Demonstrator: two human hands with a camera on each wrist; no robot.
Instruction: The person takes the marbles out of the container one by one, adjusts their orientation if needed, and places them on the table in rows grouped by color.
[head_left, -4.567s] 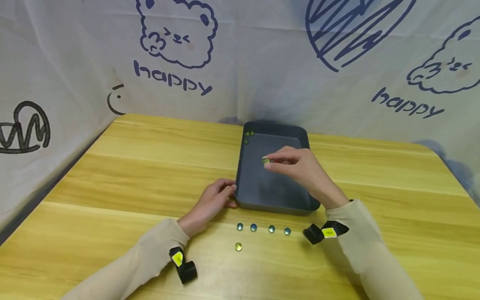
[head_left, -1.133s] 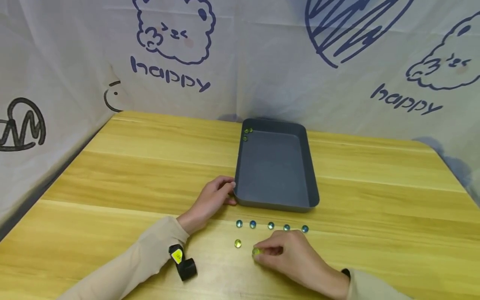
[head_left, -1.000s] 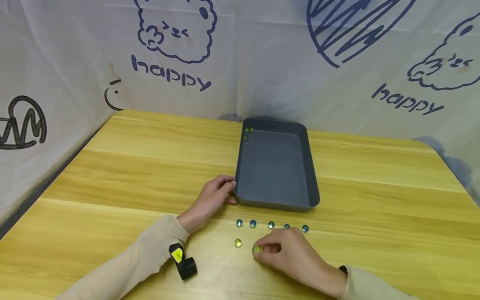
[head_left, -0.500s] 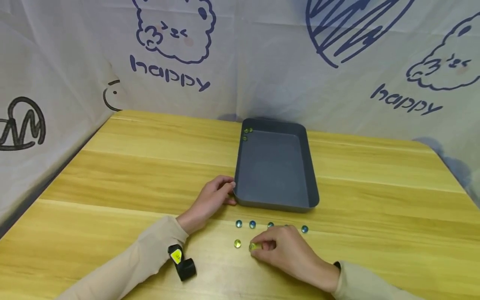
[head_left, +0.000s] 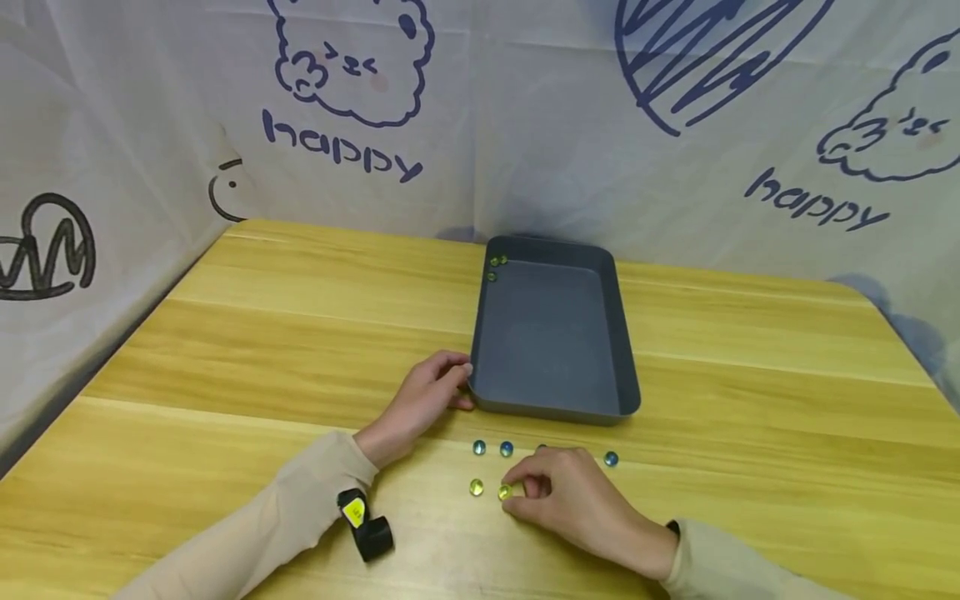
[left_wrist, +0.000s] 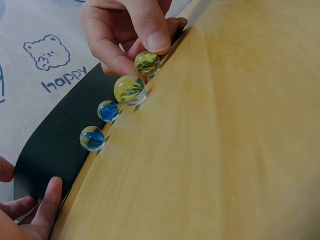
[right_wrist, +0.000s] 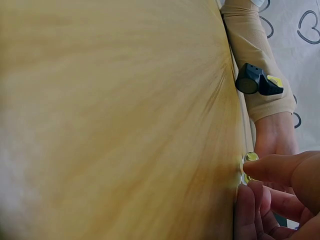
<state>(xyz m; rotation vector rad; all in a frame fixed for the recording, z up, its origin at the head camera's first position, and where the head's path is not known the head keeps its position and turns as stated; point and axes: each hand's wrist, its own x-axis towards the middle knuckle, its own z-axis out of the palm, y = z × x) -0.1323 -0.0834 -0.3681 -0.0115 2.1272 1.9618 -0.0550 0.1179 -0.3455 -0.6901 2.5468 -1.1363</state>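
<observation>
My right hand (head_left: 573, 500) is low over the table, thumb and fingertip pinching a yellow-green glass marble (head_left: 505, 492) at the tabletop. Just left of it lies another yellow marble (head_left: 476, 487). Behind them runs a row of blue marbles (head_left: 507, 449), partly covered by the right hand. My left hand (head_left: 427, 400) rests beside the near left corner of a dark grey tray (head_left: 555, 412), its fingertips touching the outer wall. In the left wrist view the pinched marble (left_wrist: 147, 63) shows under the right thumb.
Several yellow-green marbles (head_left: 495, 262) sit in the tray's far left corner. A white cloth (head_left: 540, 150) with drawings hangs behind the wooden table (head_left: 262, 333). A black wrist camera (head_left: 367, 533) is strapped to the left sleeve.
The right hand came from above the tray, with a yellow marble, down to the table. In the last second it shifted slightly left, bringing the marble nearer the other yellow one. The left hand stayed.
</observation>
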